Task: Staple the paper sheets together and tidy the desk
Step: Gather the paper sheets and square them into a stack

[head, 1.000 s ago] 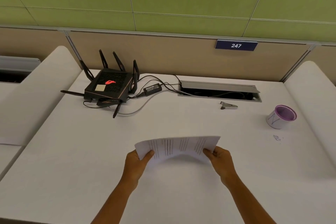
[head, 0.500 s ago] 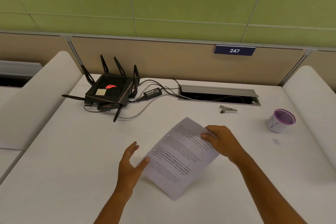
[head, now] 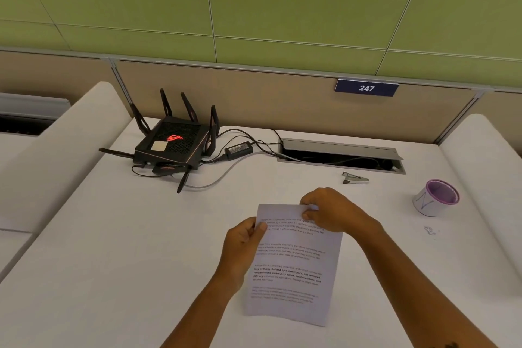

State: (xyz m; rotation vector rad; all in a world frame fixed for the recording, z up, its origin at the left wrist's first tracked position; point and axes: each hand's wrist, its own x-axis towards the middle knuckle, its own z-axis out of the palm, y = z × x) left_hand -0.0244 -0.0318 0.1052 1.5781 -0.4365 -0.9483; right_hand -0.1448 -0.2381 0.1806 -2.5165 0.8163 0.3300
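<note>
The printed paper sheets [head: 293, 271] are held in portrait position over the white desk [head: 141, 234], text facing me. My left hand [head: 243, 246] pinches their upper left edge with the thumb on top. My right hand [head: 330, 210] grips the top right corner. A small silver stapler [head: 355, 178] lies on the desk beyond the right hand, apart from both hands, near the cable slot.
A black router [head: 172, 144] with antennas, a power adapter [head: 238, 147] and cables sit at the back left. An open cable tray [head: 339, 154] runs along the back. A purple-rimmed cup [head: 436, 197] stands at the right, with small loose bits [head: 429, 230] in front of it.
The sheets were turned from a landscape hold through a slant to upright portrait. My left hand let go briefly and took the left edge again; my right hand stayed on the sheets, now at their top right corner.
</note>
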